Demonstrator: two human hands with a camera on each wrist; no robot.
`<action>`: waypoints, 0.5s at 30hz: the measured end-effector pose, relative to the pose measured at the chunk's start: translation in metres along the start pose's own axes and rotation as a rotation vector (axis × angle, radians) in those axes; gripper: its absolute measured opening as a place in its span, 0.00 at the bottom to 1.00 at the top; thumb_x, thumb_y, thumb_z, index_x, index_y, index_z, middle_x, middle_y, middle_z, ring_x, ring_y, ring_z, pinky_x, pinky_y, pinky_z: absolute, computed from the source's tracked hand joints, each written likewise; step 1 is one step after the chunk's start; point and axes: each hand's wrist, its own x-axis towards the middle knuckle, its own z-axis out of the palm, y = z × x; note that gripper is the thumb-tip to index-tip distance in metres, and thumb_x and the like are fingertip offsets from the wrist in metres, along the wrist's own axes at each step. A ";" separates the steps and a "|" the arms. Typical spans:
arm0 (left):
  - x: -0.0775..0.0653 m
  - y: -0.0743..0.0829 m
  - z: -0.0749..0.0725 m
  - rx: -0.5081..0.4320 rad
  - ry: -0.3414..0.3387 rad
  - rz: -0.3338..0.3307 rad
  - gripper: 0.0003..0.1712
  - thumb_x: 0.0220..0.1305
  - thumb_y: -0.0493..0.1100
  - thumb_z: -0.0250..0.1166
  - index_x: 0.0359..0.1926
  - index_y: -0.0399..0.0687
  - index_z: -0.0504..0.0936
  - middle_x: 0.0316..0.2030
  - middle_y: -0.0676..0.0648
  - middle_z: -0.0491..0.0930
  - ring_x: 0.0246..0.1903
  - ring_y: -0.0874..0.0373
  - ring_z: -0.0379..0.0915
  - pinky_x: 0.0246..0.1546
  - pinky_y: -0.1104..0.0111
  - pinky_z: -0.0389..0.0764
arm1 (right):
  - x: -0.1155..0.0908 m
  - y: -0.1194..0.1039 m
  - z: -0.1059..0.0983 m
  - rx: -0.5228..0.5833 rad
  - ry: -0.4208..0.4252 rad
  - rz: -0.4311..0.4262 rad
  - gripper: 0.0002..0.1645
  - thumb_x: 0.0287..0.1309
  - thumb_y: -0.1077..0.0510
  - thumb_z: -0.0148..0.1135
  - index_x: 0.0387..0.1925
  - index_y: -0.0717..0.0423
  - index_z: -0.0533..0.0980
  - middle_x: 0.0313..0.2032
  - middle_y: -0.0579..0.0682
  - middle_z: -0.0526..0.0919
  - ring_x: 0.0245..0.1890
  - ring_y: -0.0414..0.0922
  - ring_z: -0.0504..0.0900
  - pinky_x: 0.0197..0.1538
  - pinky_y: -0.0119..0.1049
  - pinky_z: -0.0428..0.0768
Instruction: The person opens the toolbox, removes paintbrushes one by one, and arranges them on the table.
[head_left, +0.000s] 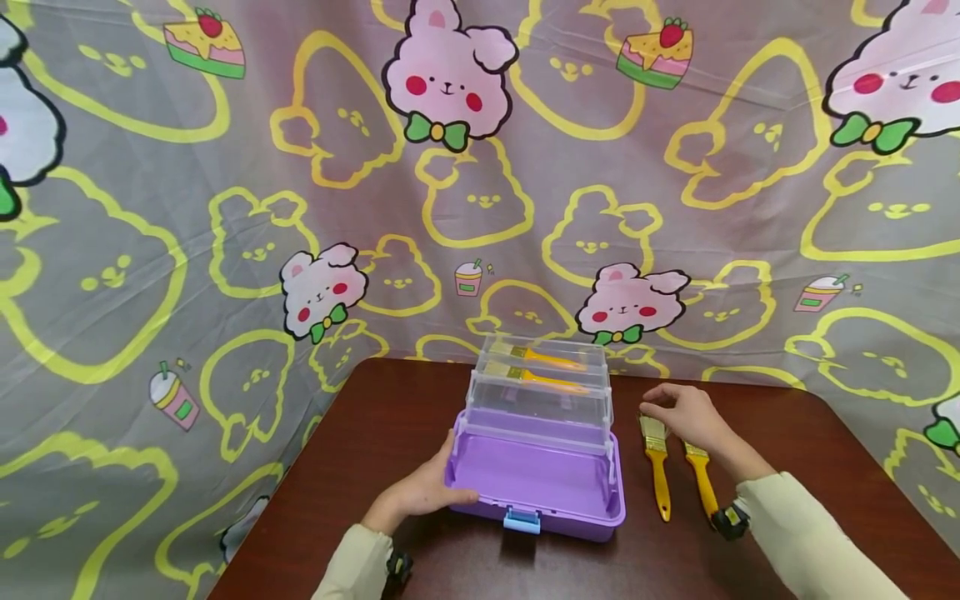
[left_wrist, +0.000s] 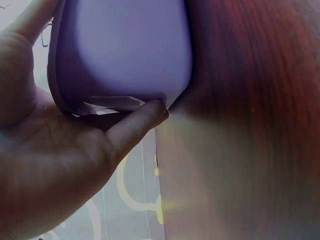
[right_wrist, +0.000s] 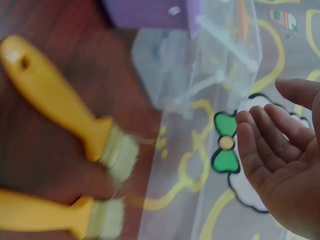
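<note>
A purple storage box (head_left: 536,475) stands with its clear tiered trays (head_left: 551,408) raised at the back. My left hand (head_left: 420,490) holds the box's left side, thumb over the front rim; the left wrist view shows this hand (left_wrist: 65,145) with a finger against the purple wall (left_wrist: 130,50). Right of the box lie two paintbrushes with yellow handles, the nearer-to-box paintbrush (head_left: 657,475) and the other paintbrush (head_left: 702,482). Over their bristle ends hovers my right hand (head_left: 693,417); its fingers are loosely bent with nothing in them in the right wrist view (right_wrist: 280,155).
Two more yellow-handled brushes lie in the clear trays, an upper brush (head_left: 551,359) and a lower brush (head_left: 547,382). A light blue latch (head_left: 522,520) hangs at the box's front. Behind the dark wooden table (head_left: 360,417) hangs a patterned cloth (head_left: 480,208).
</note>
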 end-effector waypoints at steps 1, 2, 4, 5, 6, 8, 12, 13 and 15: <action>0.000 0.000 0.000 0.006 0.001 -0.006 0.67 0.54 0.50 0.71 0.72 0.41 0.26 0.72 0.34 0.38 0.66 0.39 0.49 0.63 0.45 0.53 | 0.005 -0.004 0.001 0.006 0.000 -0.014 0.23 0.59 0.46 0.63 0.45 0.62 0.79 0.36 0.54 0.83 0.23 0.42 0.78 0.26 0.36 0.76; 0.000 0.001 0.001 0.006 0.000 -0.005 0.67 0.54 0.50 0.71 0.72 0.41 0.25 0.72 0.34 0.38 0.66 0.39 0.49 0.63 0.45 0.53 | 0.009 -0.007 0.003 0.011 0.000 -0.021 0.23 0.58 0.46 0.64 0.45 0.62 0.79 0.37 0.54 0.83 0.25 0.43 0.79 0.26 0.36 0.77; 0.000 0.001 0.001 0.022 0.005 -0.020 0.67 0.54 0.50 0.71 0.72 0.39 0.25 0.71 0.32 0.38 0.66 0.38 0.49 0.62 0.44 0.54 | 0.018 -0.015 0.006 0.015 0.003 -0.049 0.22 0.57 0.48 0.65 0.45 0.62 0.79 0.36 0.53 0.83 0.28 0.43 0.79 0.28 0.35 0.77; 0.000 0.001 0.002 0.031 0.007 -0.033 0.67 0.55 0.50 0.71 0.72 0.39 0.26 0.71 0.31 0.38 0.66 0.38 0.49 0.62 0.45 0.53 | 0.022 -0.019 0.008 0.017 0.001 -0.065 0.22 0.57 0.49 0.65 0.45 0.62 0.79 0.36 0.53 0.83 0.30 0.43 0.79 0.29 0.36 0.77; -0.001 0.001 0.002 0.042 0.007 -0.051 0.67 0.55 0.50 0.71 0.72 0.39 0.26 0.71 0.31 0.37 0.66 0.38 0.49 0.63 0.45 0.53 | 0.026 -0.023 0.010 0.027 0.000 -0.078 0.21 0.57 0.50 0.66 0.45 0.63 0.79 0.36 0.52 0.83 0.31 0.44 0.80 0.29 0.36 0.78; -0.001 0.001 0.003 0.045 0.010 -0.066 0.67 0.55 0.50 0.71 0.72 0.38 0.26 0.71 0.30 0.37 0.66 0.38 0.48 0.63 0.46 0.53 | 0.033 -0.030 0.014 0.029 -0.007 -0.099 0.21 0.56 0.51 0.67 0.45 0.63 0.79 0.36 0.51 0.83 0.34 0.46 0.80 0.33 0.37 0.79; 0.000 0.002 0.003 0.042 0.019 -0.079 0.67 0.54 0.51 0.71 0.72 0.40 0.26 0.71 0.31 0.38 0.67 0.39 0.49 0.63 0.47 0.54 | 0.044 -0.038 0.021 0.026 -0.032 -0.122 0.21 0.56 0.54 0.67 0.47 0.64 0.79 0.37 0.52 0.83 0.38 0.49 0.80 0.38 0.40 0.80; 0.000 0.003 0.002 0.038 0.022 -0.075 0.67 0.54 0.51 0.71 0.72 0.40 0.26 0.71 0.31 0.38 0.66 0.39 0.50 0.63 0.46 0.54 | 0.047 -0.039 0.023 0.020 -0.035 -0.126 0.21 0.56 0.54 0.67 0.48 0.64 0.78 0.38 0.52 0.83 0.39 0.49 0.80 0.39 0.41 0.80; 0.001 0.003 0.002 0.043 0.025 -0.081 0.68 0.53 0.51 0.71 0.72 0.41 0.26 0.71 0.31 0.38 0.66 0.39 0.50 0.63 0.47 0.54 | 0.052 -0.041 0.025 0.011 -0.029 -0.131 0.21 0.55 0.55 0.67 0.47 0.64 0.79 0.38 0.52 0.83 0.39 0.49 0.80 0.39 0.42 0.80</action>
